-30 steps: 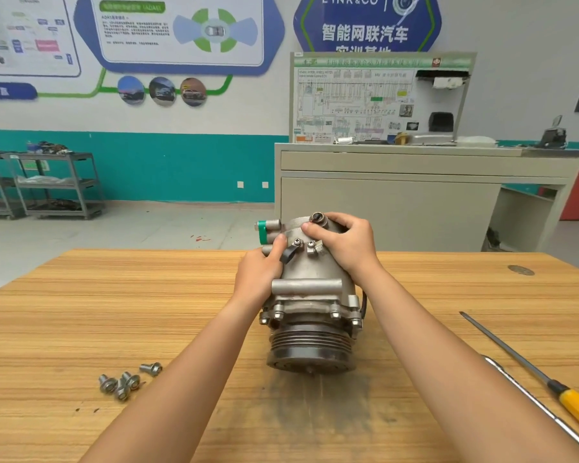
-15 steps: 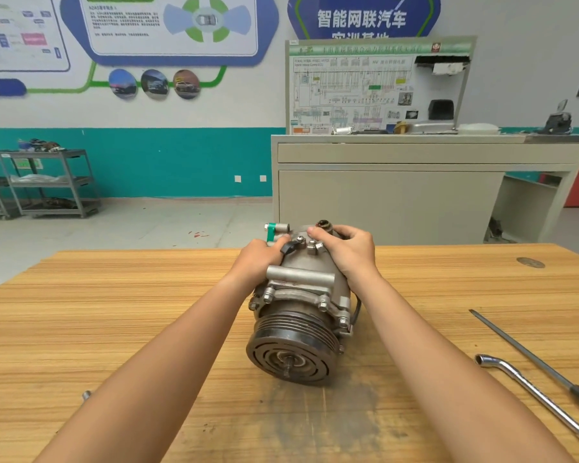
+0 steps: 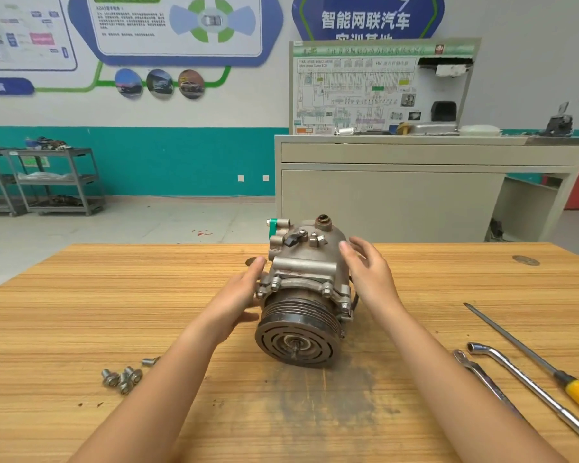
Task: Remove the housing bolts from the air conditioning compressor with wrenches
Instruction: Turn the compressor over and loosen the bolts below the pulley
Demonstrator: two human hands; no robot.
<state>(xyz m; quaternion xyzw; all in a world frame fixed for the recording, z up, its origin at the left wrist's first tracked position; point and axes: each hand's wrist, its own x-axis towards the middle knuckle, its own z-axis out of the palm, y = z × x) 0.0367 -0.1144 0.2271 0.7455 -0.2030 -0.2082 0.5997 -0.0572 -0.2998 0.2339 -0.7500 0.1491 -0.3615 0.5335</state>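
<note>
**Compressor unheld, bolts left to pull**

The compressor (image 3: 301, 295) lies on its side on the counter (image 3: 114, 312) between the two hands, pulley face toward the person. Several housing bolts (image 3: 327, 290) sit in the flange behind the pulley, not yet removed.

The left hand (image 3: 244, 292) is flat and open, fingers straight along the compressor's left side, touching it or only just off it; I cannot tell which. The right hand (image 3: 368, 272) is open with fingers spread, just beside the right side, holding nothing.

Neither hand grips the compressor, and it rests on a rounded body, so it could roll or pivot once a wrench loads a bolt. A slipping wrench could then round a bolt head or jar the knuckles.

Removed bolts (image 3: 122, 379) lie loose outside the left forearm, where a sweep of that arm could scatter them. The wrenches (image 3: 528, 382) and a screwdriver (image 3: 532, 355) lie outside the right forearm.
</note>
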